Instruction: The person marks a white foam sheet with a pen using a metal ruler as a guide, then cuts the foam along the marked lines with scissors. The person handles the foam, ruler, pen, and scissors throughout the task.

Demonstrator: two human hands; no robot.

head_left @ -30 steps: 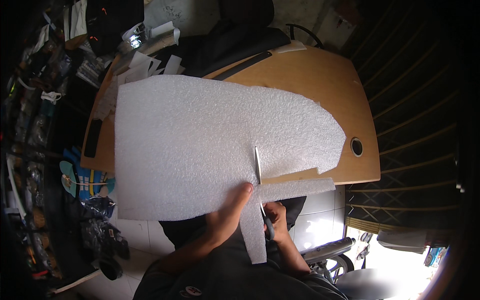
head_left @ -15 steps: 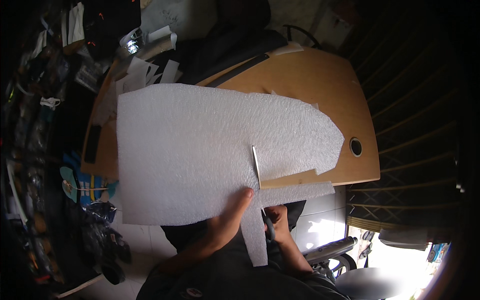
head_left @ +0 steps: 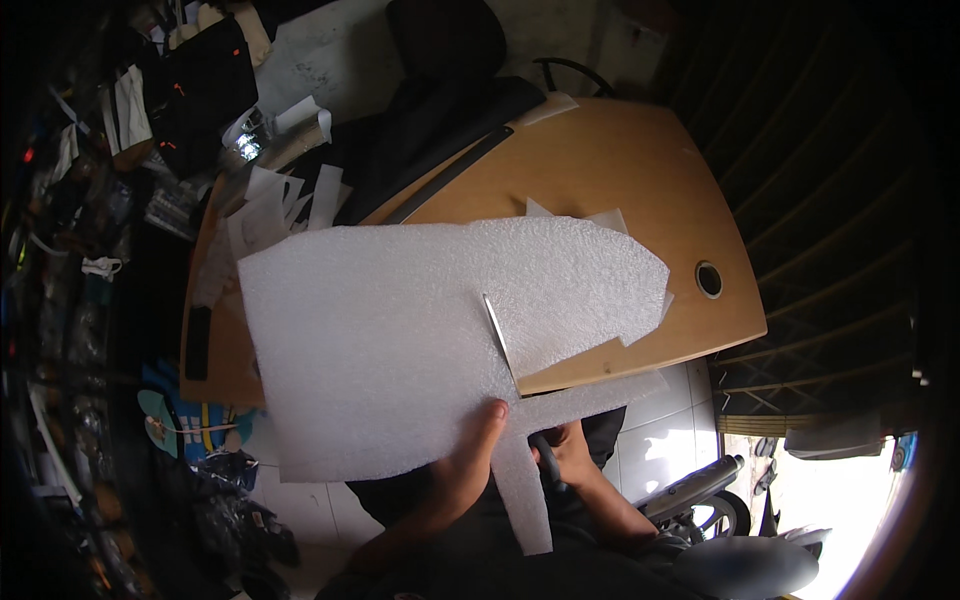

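Note:
A white foam sheet (head_left: 380, 340) with a finely wrinkled surface is held out in front of me, over the near part of the table. My left hand (head_left: 466, 465) grips its near edge, thumb on top and fingers hidden beneath. In my right hand (head_left: 577, 462) is a pair of scissors (head_left: 500, 345) with black handles. One long blade lies over the foam, pointing away and slightly left; the other blade is hidden underneath. To the right of the blade a cut gap separates a narrow foam strip from the sheet. Another strip (head_left: 524, 505) hangs toward me between my hands.
The wooden table (head_left: 650, 170) has a round hole ring (head_left: 708, 279) at its right end. White offcuts (head_left: 262, 212), a dark flat bar (head_left: 450, 175) and black material lie at its far left. Crowded shelves line the left; a folding gate (head_left: 820, 270) and motorcycle parts (head_left: 700, 490) are at right.
The foam's far edge has dipped toward me, and the scissor blade leans more to the left. The view has shifted a little. Both hands keep their holds.

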